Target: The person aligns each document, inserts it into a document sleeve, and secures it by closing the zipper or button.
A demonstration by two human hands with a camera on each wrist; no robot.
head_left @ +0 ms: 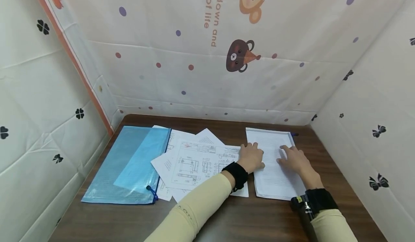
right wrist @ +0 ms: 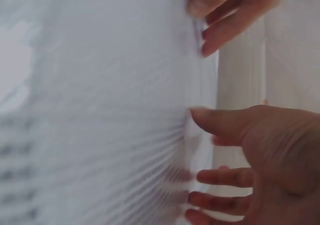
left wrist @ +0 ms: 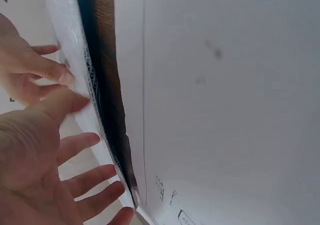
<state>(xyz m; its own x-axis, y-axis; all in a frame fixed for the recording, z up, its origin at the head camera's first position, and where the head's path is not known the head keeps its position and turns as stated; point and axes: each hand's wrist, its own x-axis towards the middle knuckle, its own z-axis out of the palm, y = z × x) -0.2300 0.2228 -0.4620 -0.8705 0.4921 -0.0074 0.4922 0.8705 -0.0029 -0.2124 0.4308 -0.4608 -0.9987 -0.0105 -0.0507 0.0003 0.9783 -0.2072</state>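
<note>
Both hands at the pad, apart from each other, fingers loosely spread. Left hand [head_left: 251, 158] sits over the pad's left edge, thumb toward the page; right hand [head_left: 295, 159] lies over its right half, thumb and forefinger reaching inward. Neither looks clamped on anything; how firmly the fingertips press, I cannot tell.

Pad [head_left: 275, 184]: right of centre in the frame, lined page up, between and beneath the hands. Long axis runs up the frame, top leaning slightly left – so the hands face each other across its short way. By my reading, that crosswise placing matters most. Neither hand is clearly nearer; the left keeps to the border, the right is well onto the page.

Left of the pad, a strip of dark table [head_left: 113, 220] shows, then the drawing [head_left: 194, 162], its right part under the left wrist. Loose sheets [head_left: 207, 137] fan out beneath it. Farther left – the blue pouch [head_left: 110, 173], overlapping the papers. Past the pad's upper right corner, what seems a pen [head_left: 294, 134].
</note>
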